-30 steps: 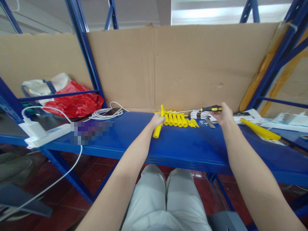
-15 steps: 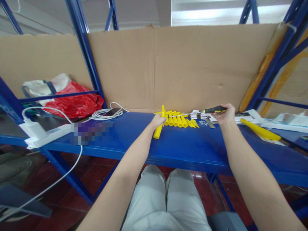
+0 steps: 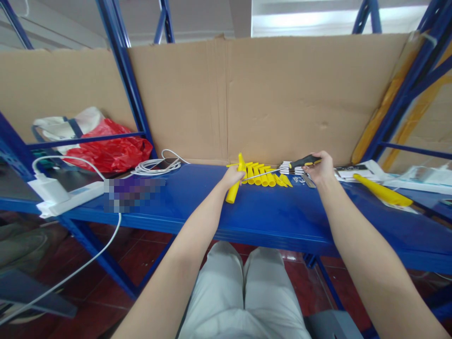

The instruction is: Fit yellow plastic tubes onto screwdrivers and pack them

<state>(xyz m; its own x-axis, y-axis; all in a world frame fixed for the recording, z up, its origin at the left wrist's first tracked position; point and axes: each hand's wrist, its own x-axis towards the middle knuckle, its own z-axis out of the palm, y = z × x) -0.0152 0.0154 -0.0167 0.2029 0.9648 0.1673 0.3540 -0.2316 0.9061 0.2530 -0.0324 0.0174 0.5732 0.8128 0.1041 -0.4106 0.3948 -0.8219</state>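
My left hand (image 3: 233, 176) is closed around a yellow plastic tube-like part (image 3: 231, 194), which stands tilted above the blue shelf. In my right hand (image 3: 323, 167) is a screwdriver (image 3: 298, 163) with a black and yellow handle. Its long metal shaft points left, and the tip reaches the yellow part beside my left fingers; whether it touches cannot be made out. Behind lies a row of several similar yellow parts (image 3: 264, 180), with small yellow pointed pieces (image 3: 283, 181) at its right end. Small metal bits (image 3: 297, 180) lie near the screwdriver handle.
A coiled white cable (image 3: 155, 167), a red plastic bag (image 3: 109, 146) and a white power strip (image 3: 77, 195) are on the left. On the right lie papers (image 3: 367, 169) and a larger yellow piece (image 3: 384, 192). A cardboard panel (image 3: 282, 94) stands behind the blue shelf (image 3: 275, 216).
My right hand has moved left with the screwdriver, whose shaft now slopes down toward the yellow part. My left hand has barely moved.
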